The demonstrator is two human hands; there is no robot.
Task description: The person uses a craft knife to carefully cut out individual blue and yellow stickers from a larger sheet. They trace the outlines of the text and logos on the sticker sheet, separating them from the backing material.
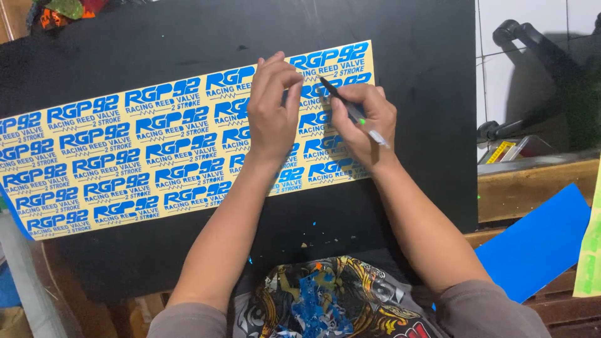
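1. A person is bending over a long cream sticker sheet printed with rows of blue decals, which is lying across a black work board.
2. The right hand is pinching a thin black craft knife between thumb and fingers, its tip touching the sheet near the upper right corner.
3. The left hand is pressing down on the sheet just beside the blade, fingers curled together and holding nothing.
4. Nearly every decal in view is showing clean blue lettering on bare backing, so the picking-out appears largely done; judging by the knife's position, the upper right corner is what is left.
5. Tiny blue scraps are dotting the board below the sheet, and a clump of blue waste is sitting on the person's patterned shirt.
6. A loose blue sheet is resting at the right, well apart from the work.
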